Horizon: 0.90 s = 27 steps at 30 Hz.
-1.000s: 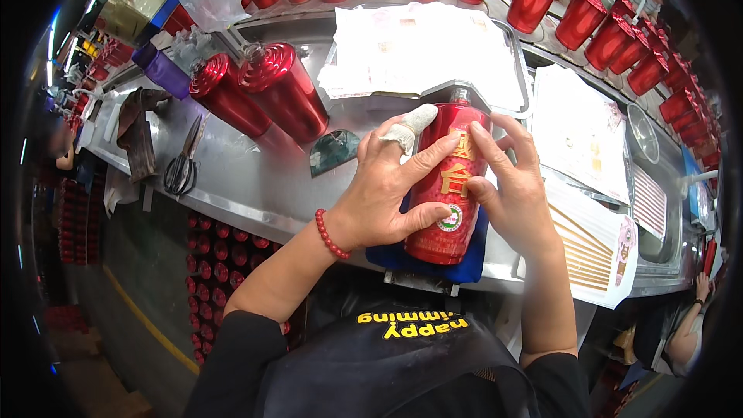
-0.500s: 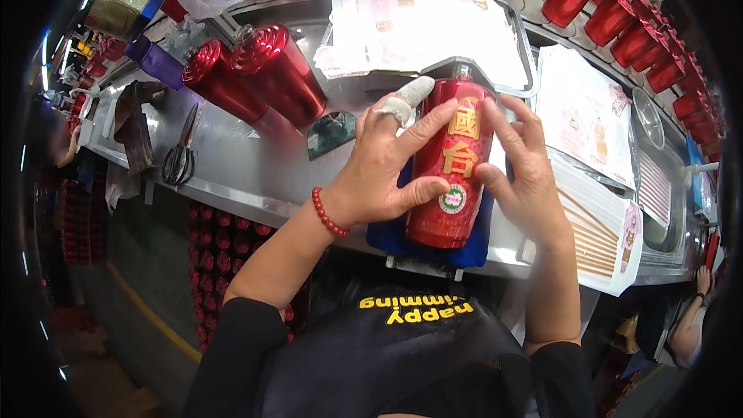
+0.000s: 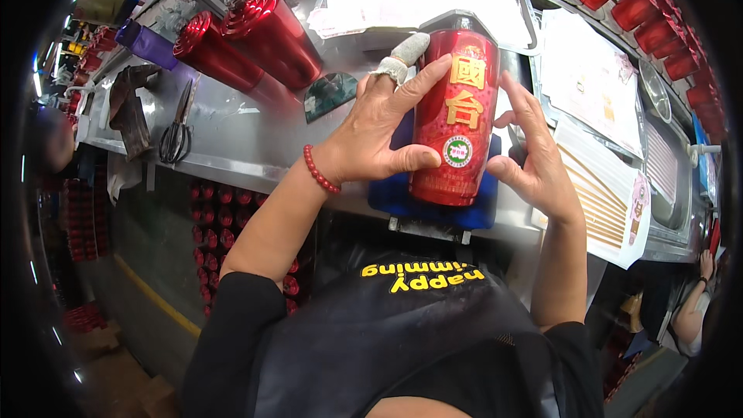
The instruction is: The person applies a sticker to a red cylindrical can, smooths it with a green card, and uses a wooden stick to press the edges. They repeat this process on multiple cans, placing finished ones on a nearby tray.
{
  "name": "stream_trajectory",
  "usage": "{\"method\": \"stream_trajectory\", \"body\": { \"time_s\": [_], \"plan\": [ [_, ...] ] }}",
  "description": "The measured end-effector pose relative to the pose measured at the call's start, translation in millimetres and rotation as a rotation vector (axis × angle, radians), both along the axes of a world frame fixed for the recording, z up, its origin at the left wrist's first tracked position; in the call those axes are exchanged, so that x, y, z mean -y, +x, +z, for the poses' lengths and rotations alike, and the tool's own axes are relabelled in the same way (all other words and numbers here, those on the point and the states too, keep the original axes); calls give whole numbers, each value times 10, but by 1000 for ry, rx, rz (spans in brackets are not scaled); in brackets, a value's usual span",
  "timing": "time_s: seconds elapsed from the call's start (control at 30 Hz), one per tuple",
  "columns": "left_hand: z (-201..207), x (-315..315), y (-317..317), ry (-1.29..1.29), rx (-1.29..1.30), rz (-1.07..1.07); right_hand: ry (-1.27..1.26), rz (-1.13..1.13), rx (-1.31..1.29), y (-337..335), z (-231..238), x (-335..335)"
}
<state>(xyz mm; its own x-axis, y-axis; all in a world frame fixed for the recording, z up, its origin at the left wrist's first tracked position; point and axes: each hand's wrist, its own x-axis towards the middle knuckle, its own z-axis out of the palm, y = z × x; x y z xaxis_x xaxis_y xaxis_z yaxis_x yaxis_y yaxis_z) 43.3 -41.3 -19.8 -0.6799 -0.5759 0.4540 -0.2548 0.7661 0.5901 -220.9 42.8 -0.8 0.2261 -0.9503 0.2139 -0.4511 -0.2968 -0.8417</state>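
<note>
Watching remotely, I'd fear the red bottle (image 3: 463, 130) rolling off its blue pad (image 3: 391, 195) at the metal bench's (image 3: 240, 143) near edge if nudged: the left hand (image 3: 368, 128), spread wide, only touches its left side; the right hand (image 3: 546, 172), fingers loose, grips nothing just beside it. Scissors (image 3: 176, 139) lie left; more bottles (image 3: 644, 6) line the far right.

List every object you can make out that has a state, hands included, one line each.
Left hand: spread, index finger and thumb on the red bottle
Right hand: fingers spread, beside the bottle; contact unclear
Red bottle: lying on the blue pad, gold characters up
Blue pad: under the bottle
Two red bottles at left: standing
Scissors: lying down, blades apparently closed
</note>
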Motion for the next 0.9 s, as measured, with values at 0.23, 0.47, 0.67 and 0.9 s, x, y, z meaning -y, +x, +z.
{"method": "stream_trajectory", "body": {
  "time_s": [0.23, 0.47, 0.67, 0.9],
  "plan": [
    [34, -24, -10, 27, 39, 3, 23, 4, 12, 38, -72, 2],
    [45, 14, -26, -4, 37, 0, -8, 34, -13, -3, -53, 43],
    [159, -20, -21, -61, 1, 20, -66, 16, -120, 13, 179, -7],
    [212, 3, -80, -129, 66, 63, -111, -6, -234, 65, 219, 40]
  ]
}}
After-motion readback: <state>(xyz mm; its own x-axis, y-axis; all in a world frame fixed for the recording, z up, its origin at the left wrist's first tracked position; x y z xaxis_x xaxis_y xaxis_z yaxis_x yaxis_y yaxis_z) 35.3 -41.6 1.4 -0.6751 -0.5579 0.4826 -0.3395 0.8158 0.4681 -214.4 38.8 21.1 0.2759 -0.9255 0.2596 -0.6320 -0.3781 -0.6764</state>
